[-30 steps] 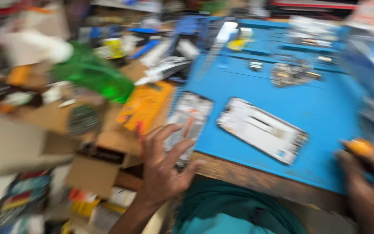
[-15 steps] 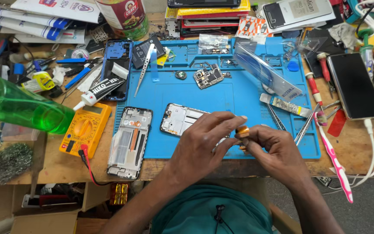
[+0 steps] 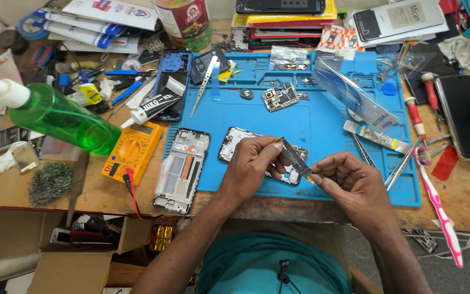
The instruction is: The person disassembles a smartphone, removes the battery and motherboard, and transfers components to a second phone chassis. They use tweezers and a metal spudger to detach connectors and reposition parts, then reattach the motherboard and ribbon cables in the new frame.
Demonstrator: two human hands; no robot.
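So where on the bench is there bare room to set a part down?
The clearest patch is the middle of the blue mat, bordered by the small circuit board, the clear plastic strip and the phone frame. Bare wood lies below the yellow multimeter. The bench's back edge and both sides are crowded.

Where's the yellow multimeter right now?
In the head view the yellow multimeter lies left of the blue mat, between the green spray bottle and an open phone frame, well left of the left hand.
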